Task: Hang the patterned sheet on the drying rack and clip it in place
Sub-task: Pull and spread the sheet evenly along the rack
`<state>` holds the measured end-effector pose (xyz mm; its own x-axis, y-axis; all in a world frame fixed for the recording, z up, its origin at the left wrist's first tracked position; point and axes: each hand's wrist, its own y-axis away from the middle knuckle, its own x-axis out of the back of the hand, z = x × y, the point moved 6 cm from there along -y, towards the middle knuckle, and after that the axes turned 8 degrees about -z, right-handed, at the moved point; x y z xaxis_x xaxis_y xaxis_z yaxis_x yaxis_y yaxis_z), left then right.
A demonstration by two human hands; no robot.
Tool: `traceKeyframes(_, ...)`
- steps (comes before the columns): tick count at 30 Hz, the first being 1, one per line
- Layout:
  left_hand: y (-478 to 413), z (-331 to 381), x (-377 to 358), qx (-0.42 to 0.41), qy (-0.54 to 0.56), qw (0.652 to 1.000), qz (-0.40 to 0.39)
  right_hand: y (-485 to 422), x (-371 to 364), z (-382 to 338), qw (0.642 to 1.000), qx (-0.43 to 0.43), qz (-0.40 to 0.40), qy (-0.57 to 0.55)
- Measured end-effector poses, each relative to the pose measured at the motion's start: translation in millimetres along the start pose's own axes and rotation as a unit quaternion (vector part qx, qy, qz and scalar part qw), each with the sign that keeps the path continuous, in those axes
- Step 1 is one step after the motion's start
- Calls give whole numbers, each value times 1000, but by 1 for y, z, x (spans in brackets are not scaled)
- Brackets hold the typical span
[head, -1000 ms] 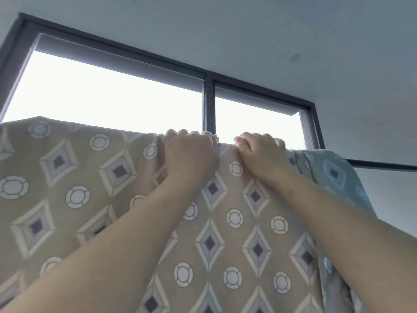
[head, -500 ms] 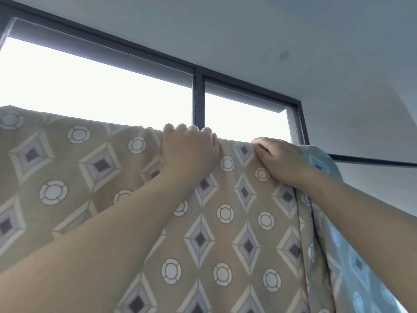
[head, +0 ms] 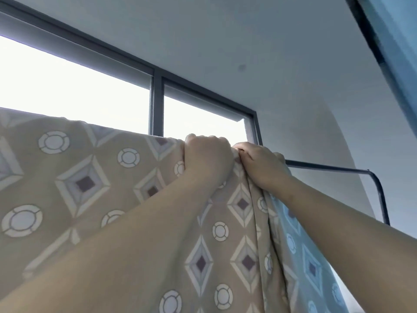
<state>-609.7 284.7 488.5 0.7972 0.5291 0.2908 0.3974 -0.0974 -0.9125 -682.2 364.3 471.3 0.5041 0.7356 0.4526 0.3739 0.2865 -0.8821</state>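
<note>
The patterned sheet [head: 90,177], tan with diamonds and rings and a blue part at its right side, hangs over the top bar of the drying rack [head: 334,169]. My left hand [head: 206,158] grips the sheet's top fold, fingers curled over the bar. Right beside it, touching, my right hand [head: 261,164] grips the bunched right edge of the sheet at the bar. The bare dark bar runs on to the right and bends down at its corner. No clip is in view.
A dark-framed window [head: 156,105] with bright light stands behind the rack. A grey ceiling is above. A blue panel with a dark edge [head: 383,41] crosses the top right corner.
Both hands have slid to the right along the bar with the sheet's top edge, and now touch each other. The camera has turned right, showing the bar's bent end.
</note>
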Motion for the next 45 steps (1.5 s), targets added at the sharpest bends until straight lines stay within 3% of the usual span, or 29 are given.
traceKeyframes(3,2,-1,-6,14,-8,999,50,-2,-2,10,1000,0,15,-13)
traceKeyframes(10,-2,-1,-14,38,-37,998,34,-10,-6,42,999,-23,18,-36)
traceKeyframes(14,-14,-2,-13,81,-16,996,-39,-14,-5,50,999,-30,-2,-42)
traceKeyframes(19,-33,32,-14,49,1,993,-109,-16,-2,44,998,5,-21,-59)
traceKeyframes(25,-27,55,-17,42,-40,998,-23,-10,4,62,997,60,-35,-31)
traceKeyframes(32,-27,54,-15,44,-38,998,33,-9,8,79,994,67,-77,-34)
traceKeyframes(41,-26,53,-16,38,-23,999,23,-11,12,94,995,-17,-76,-65)
traceKeyframes(45,-24,42,-15,52,-24,998,29,-6,7,74,993,10,-92,-79)
